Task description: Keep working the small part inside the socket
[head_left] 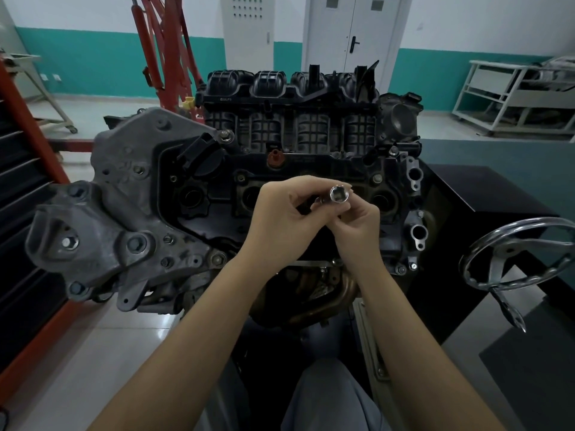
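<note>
With the left hand and right hand both pinching the socket above the engine, keep its open end facing up and grip firm to avoid dropping it.

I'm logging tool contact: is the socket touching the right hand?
Touching. The head view shows the right hand pinching the silver socket between its fingertips, above the engine.
</note>
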Demonstrator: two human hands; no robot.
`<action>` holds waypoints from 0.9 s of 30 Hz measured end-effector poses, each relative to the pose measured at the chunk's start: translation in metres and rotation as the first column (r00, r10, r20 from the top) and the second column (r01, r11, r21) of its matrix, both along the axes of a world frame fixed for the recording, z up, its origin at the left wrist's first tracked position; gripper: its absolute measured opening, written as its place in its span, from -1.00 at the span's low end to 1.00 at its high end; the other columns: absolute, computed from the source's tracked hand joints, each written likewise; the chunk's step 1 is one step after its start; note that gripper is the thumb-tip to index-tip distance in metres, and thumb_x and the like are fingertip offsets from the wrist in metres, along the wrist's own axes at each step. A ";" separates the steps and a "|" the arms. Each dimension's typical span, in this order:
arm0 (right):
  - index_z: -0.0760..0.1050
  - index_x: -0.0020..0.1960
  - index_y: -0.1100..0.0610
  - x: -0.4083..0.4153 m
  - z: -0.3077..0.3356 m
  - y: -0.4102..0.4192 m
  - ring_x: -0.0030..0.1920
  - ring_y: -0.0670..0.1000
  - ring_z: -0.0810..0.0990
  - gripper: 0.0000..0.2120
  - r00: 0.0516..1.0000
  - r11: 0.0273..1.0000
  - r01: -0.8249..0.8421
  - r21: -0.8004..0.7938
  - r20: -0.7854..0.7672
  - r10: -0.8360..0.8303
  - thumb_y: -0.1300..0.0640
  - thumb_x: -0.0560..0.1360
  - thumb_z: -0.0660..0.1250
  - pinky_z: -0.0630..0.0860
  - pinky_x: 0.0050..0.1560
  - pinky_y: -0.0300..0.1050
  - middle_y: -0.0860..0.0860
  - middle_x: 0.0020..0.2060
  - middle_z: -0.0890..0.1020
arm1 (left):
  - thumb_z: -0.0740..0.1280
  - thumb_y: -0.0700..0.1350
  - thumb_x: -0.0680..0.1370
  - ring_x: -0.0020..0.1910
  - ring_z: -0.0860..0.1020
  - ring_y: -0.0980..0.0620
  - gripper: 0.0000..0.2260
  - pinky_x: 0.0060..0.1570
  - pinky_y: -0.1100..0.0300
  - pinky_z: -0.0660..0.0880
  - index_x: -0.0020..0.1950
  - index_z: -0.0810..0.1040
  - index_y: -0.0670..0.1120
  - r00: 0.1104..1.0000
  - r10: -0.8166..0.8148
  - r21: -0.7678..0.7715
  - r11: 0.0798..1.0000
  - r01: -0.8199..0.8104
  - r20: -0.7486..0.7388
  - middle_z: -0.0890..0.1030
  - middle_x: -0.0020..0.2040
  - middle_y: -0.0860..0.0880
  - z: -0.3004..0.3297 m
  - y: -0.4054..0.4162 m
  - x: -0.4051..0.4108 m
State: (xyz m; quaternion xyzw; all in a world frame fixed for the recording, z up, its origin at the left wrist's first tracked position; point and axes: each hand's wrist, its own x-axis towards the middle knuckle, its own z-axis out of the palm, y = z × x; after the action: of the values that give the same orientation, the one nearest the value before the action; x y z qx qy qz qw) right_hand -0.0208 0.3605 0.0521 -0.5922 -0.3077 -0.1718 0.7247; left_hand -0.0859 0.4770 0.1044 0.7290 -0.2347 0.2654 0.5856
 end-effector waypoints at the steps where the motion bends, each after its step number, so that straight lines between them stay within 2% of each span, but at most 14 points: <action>1: 0.59 -0.07 0.13 0.000 0.000 0.000 -0.11 -0.12 0.65 -0.83 1.000 1.000 0.006 0.000 -0.006 -0.006 0.36 0.44 0.37 0.53 -0.05 -0.26 -0.13 -0.22 0.69 | 0.44 -0.36 0.45 0.00 0.67 0.03 -0.77 0.09 0.12 0.57 0.06 0.65 -0.15 0.999 -0.044 -0.006 0.999 0.044 -0.009 0.69 -0.05 -0.06 0.000 0.001 -0.001; 3: 0.60 -0.10 0.13 0.000 0.000 0.001 -0.15 -0.14 0.66 -0.78 0.999 0.999 0.037 0.010 -0.003 -0.037 0.44 0.42 0.37 0.53 -0.09 -0.29 -0.13 -0.25 0.70 | 0.42 -0.38 0.45 0.03 0.66 -0.01 -0.74 0.12 0.08 0.57 0.10 0.63 -0.15 0.996 -0.093 0.003 0.996 0.093 -0.015 0.69 -0.02 -0.10 0.001 0.001 -0.002; 5: 0.61 -0.09 0.18 -0.001 0.000 0.002 -0.17 -0.09 0.67 -0.77 0.999 0.998 0.045 0.042 -0.022 -0.044 0.47 0.40 0.38 0.56 -0.10 -0.25 -0.07 -0.25 0.70 | 0.47 -0.35 0.43 0.01 0.66 0.01 -0.76 0.10 0.10 0.57 0.06 0.65 -0.16 0.999 -0.042 0.031 0.999 0.042 0.005 0.69 -0.04 -0.09 0.002 -0.001 -0.002; 8: 0.61 -0.03 0.28 -0.001 -0.001 0.003 -0.10 0.06 0.68 -0.83 0.998 0.996 0.051 0.076 -0.039 -0.048 0.40 0.39 0.41 0.59 -0.01 -0.08 0.04 -0.20 0.70 | 0.53 -0.29 0.38 -0.07 0.67 0.07 -0.81 0.00 0.19 0.58 -0.05 0.67 -0.13 0.998 0.054 0.029 0.998 -0.056 0.041 0.69 -0.12 -0.02 0.002 -0.003 -0.001; 10: 0.60 -0.01 0.29 -0.002 -0.001 0.002 -0.05 0.06 0.67 -0.84 0.998 0.998 0.056 0.038 -0.027 -0.055 0.37 0.42 0.40 0.57 0.04 -0.04 0.02 -0.16 0.70 | 0.50 -0.30 0.41 -0.06 0.67 0.08 -0.81 0.01 0.21 0.57 -0.03 0.67 -0.10 0.998 0.044 0.030 0.999 -0.045 0.041 0.69 -0.11 0.00 0.004 -0.002 0.000; 15: 0.58 0.04 0.25 -0.003 0.002 -0.002 -0.10 -0.13 0.66 -0.79 0.998 0.998 0.063 -0.019 -0.014 -0.064 0.43 0.45 0.35 0.54 -0.04 -0.27 -0.13 -0.21 0.70 | 0.43 -0.36 0.45 0.02 0.66 0.00 -0.74 0.10 0.11 0.57 0.08 0.63 -0.12 0.993 -0.119 0.027 0.993 0.119 -0.008 0.69 -0.04 -0.07 0.005 0.005 -0.001; 20: 0.60 -0.03 0.38 -0.004 0.001 0.002 -0.08 0.05 0.67 -0.85 0.996 0.995 0.092 0.033 -0.018 -0.092 0.45 0.41 0.39 0.58 0.00 -0.08 0.16 -0.16 0.68 | 0.53 -0.30 0.38 -0.08 0.67 0.07 -0.83 0.01 0.14 0.59 -0.06 0.68 -0.16 0.998 0.055 0.049 0.997 -0.056 0.037 0.70 -0.13 -0.03 0.003 0.004 0.000; 21: 0.60 -0.02 0.37 -0.004 0.002 0.002 -0.07 0.05 0.67 -0.86 0.996 0.996 0.091 0.020 -0.011 -0.091 0.43 0.42 0.40 0.58 0.02 -0.08 0.14 -0.16 0.68 | 0.52 -0.30 0.39 -0.08 0.67 0.07 -0.85 0.01 0.13 0.59 -0.06 0.69 -0.16 0.997 0.069 0.048 0.996 -0.071 0.040 0.70 -0.13 -0.03 0.003 0.004 0.000; 23: 0.60 -0.02 0.26 -0.004 0.004 0.000 -0.07 -0.03 0.66 -0.87 0.998 0.997 0.067 -0.036 0.006 -0.066 0.37 0.44 0.38 0.55 0.01 -0.15 -0.03 -0.17 0.68 | 0.48 -0.32 0.42 -0.04 0.67 0.05 -0.84 0.05 0.09 0.59 -0.02 0.68 -0.19 0.999 0.045 0.052 0.998 -0.046 0.023 0.70 -0.09 -0.06 0.003 0.005 0.001; 27: 0.58 -0.06 0.03 -0.004 0.009 -0.004 -0.12 -0.17 0.65 -0.74 0.997 0.985 0.062 -0.160 0.050 -0.055 0.38 0.45 0.32 0.51 -0.07 -0.31 -0.21 -0.22 0.68 | 0.42 -0.40 0.45 0.02 0.66 -0.04 -0.74 0.11 0.02 0.58 0.09 0.63 -0.17 0.993 -0.112 0.060 0.992 0.113 -0.033 0.69 -0.03 -0.14 0.003 0.007 0.000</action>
State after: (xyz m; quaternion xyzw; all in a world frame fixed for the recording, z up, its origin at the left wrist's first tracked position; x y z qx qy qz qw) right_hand -0.0246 0.3565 0.0608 -0.6535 -0.3194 -0.1808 0.6619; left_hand -0.0857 0.4837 0.1078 0.7362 -0.2747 0.2137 0.5804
